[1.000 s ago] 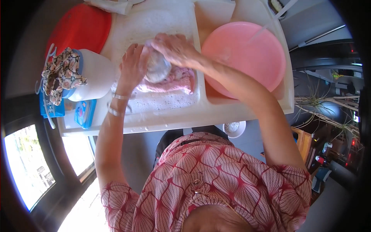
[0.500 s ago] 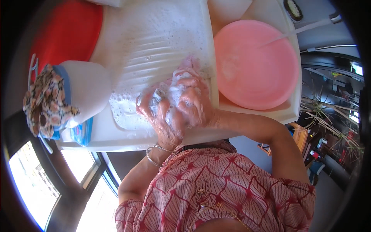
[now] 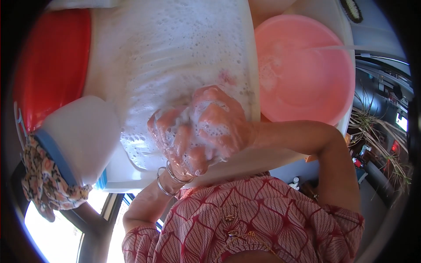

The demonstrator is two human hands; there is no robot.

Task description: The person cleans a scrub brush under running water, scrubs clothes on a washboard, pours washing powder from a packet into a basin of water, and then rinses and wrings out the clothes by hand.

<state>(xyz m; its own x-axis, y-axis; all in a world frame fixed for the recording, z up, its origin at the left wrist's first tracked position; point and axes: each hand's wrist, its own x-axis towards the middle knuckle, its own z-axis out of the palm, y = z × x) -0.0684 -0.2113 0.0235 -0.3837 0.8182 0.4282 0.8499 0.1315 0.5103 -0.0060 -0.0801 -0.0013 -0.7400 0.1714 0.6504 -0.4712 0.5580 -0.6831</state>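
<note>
Over the ridged white washboard (image 3: 175,74), my left hand (image 3: 177,138) and my right hand (image 3: 223,118) are pressed together, fingers curled, thickly coated in suds. Between them they grip a soapy cloth, almost wholly hidden by fingers and lather. A small pinkish patch (image 3: 227,78) shows through the foam just beyond my right hand; whether it belongs to the same cloth I cannot tell. Bracelets (image 3: 163,182) circle my left wrist.
At right a pink basin (image 3: 307,74) holds water, with a stream (image 3: 335,47) running into it. At left are a red tub (image 3: 57,61) and a white container (image 3: 83,131) with a patterned cloth (image 3: 48,175) over its blue rim. A brush (image 3: 351,10) lies far right.
My hands have drawn tighter together, and less pink cloth shows beyond them. The view has shifted, so the washboard and basin look closer and more foam is visible.
</note>
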